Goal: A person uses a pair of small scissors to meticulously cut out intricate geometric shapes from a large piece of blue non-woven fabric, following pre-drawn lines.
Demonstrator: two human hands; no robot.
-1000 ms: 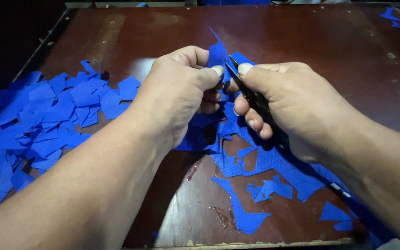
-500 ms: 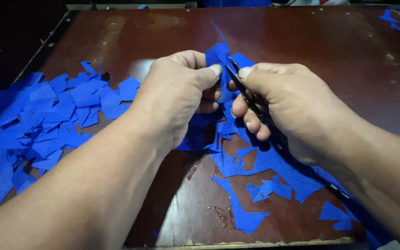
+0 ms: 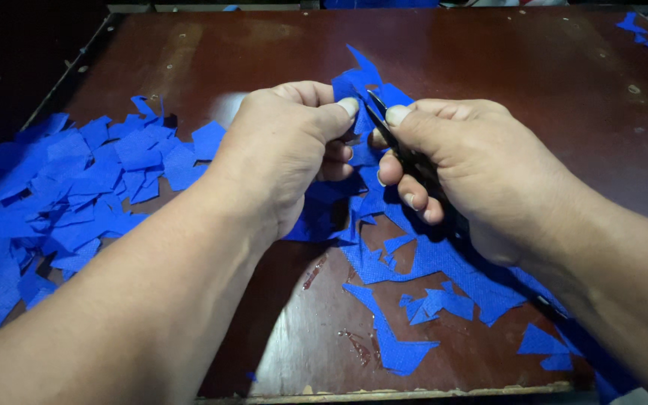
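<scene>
The left hand [image 3: 286, 150] pinches a piece of blue cloth [image 3: 355, 84] between thumb and curled fingers, holding it up just above the table [image 3: 489, 60]. The right hand [image 3: 474, 165] is closed around black scissors [image 3: 403, 146], thumb pressed along the top, fingers wrapped under; the blades point up toward the cloth and sit right beside the left thumb tip. Whether the blades are parted or shut at the tip is hard to tell, since the cloth and thumbs crowd them.

The closest risk, as I judge it, is the left thumb: it lies nearly touching the blades, so a cut that runs a little long could nick the nail or pad. The held cloth is small and limp, so it could fold between the blades instead of shearing, or slip out of the pinch and drop.

Below the scissors, toward the near edge of the table, lies a ragged larger cloth remnant [image 3: 444, 262] with loose offcuts [image 3: 429, 304] beside it. The right forearm rests over part of this remnant, so a shift of that arm could drag pieces off the near edge. Left of the scissors, well apart, a pile of cut pieces [image 3: 69, 195] spreads to the table's left edge, where a brush of the left arm could push some over. A wet-looking streak [image 3: 313, 274] below the scissors could stain cloth that lands on it.
</scene>
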